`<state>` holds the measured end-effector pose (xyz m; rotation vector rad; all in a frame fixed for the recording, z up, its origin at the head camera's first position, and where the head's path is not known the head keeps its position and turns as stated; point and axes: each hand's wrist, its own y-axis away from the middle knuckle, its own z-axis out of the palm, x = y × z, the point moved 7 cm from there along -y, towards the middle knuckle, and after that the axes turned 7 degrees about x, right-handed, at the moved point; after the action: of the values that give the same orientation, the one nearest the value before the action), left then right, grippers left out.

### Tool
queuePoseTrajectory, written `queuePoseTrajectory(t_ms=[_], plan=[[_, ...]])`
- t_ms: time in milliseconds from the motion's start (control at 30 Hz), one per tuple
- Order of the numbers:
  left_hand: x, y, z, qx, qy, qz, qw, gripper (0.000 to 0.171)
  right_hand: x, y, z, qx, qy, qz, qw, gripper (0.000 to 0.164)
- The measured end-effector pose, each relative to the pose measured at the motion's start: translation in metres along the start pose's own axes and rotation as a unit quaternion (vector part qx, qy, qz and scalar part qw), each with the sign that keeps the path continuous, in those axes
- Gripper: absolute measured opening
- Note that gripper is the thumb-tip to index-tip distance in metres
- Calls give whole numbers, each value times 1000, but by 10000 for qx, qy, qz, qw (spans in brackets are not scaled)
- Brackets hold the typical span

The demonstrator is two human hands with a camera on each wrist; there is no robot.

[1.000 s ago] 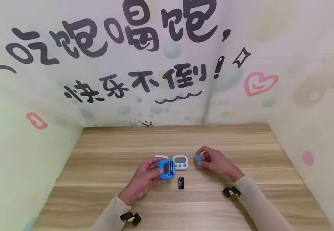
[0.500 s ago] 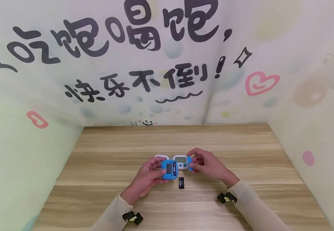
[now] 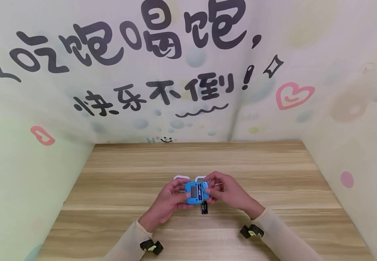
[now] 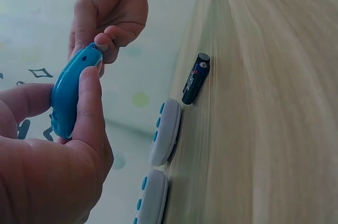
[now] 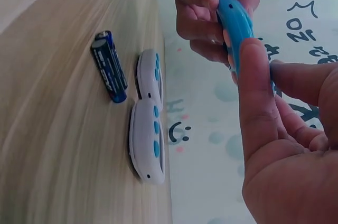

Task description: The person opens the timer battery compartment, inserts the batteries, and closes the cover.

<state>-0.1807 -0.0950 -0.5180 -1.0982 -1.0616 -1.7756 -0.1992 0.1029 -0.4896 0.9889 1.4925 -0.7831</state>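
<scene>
My left hand holds a blue digital timer with its back up, off the table. Its battery compartment is uncovered, and at least one dark battery lies inside. Between thumb and fingers, my right hand pinches a small blue battery cover at the timer's right edge, beside the compartment. Whether the cover touches the timer is hard to tell. In the right wrist view the thumb and fingers of my right hand meet at the blue timer, while the cover is mostly hidden.
Two loose batteries lie side by side on the wooden table, just below the hands in the head view. Two white timers with blue buttons, one left and one right, lie behind the hands, partly covered. Printed walls enclose the table.
My right hand has moved left with the blue cover, from beside the white timers to the blue timer's edge. My left hand has shifted slightly right with the blue timer.
</scene>
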Motion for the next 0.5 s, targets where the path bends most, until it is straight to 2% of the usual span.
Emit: queuePoseTrajectory(t_ms=[133,267,500], plan=[[0,0,2,-27,12,2,10000,63,1,0,3,14,-68,62,10000,31],[0,0,3,-65,29,23,10000,64,3,0,5,65,103,0,9999,33],[0,1,5,-118,-44,59,9999,61,1,-3,6,194,355,-11,9992,43]])
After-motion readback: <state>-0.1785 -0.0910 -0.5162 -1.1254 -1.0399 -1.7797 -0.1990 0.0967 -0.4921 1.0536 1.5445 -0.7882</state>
